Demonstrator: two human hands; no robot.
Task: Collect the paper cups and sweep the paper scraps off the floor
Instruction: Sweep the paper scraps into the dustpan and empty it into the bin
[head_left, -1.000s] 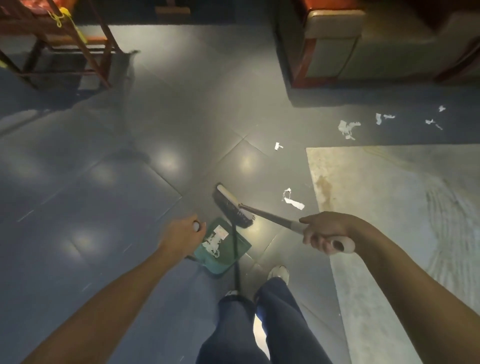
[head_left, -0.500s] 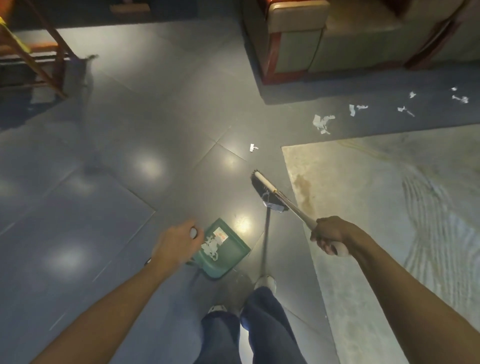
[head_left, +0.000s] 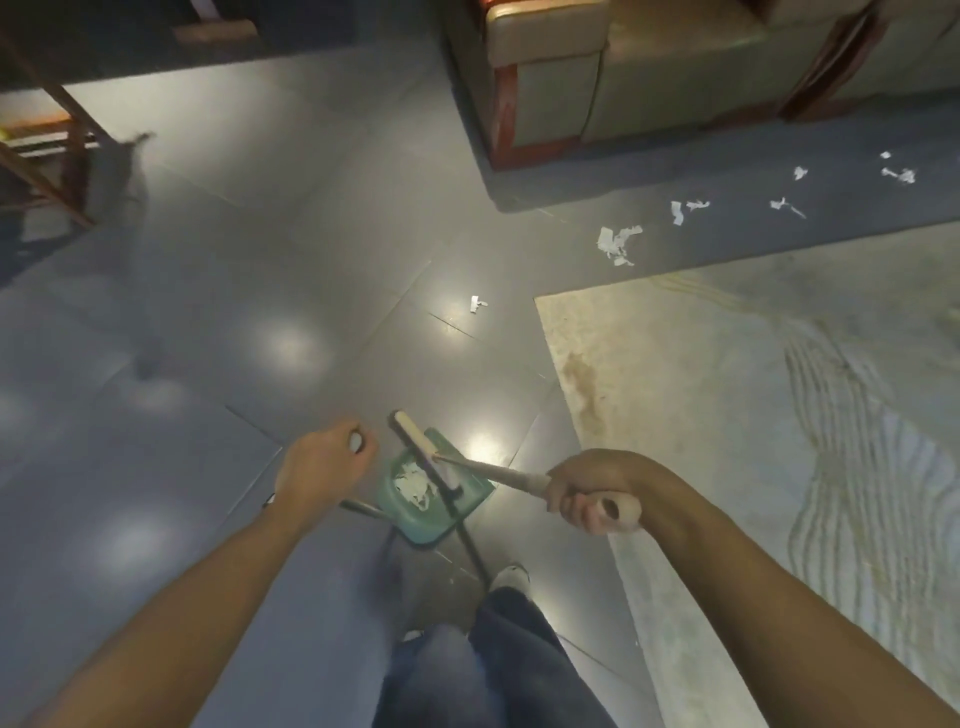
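Observation:
My left hand (head_left: 324, 467) grips the top of the long handle of a green dustpan (head_left: 415, 512) that stands on the grey floor by my feet. White paper scraps (head_left: 414, 486) lie inside the pan. My right hand (head_left: 589, 491) grips the pale handle of a broom (head_left: 426, 451), whose head lies across the pan's mouth. A single scrap (head_left: 477, 304) lies on the tiles further ahead. A bigger cluster of scraps (head_left: 615, 244) and several smaller bits (head_left: 789, 205) are strewn along the floor in front of the sofa. No paper cup is in sight.
A beige sofa with a red wooden frame (head_left: 550, 98) stands ahead on the right. A pale rug (head_left: 753, 389) covers the floor to my right. A wooden chair frame (head_left: 47, 156) stands at the far left. My legs and shoes (head_left: 511, 577) are below the pan.
The broom head swept back from the rug's edge into the dustpan, carrying the nearby scrap. More paper lies in the pan than before. The view has shifted forward and right.

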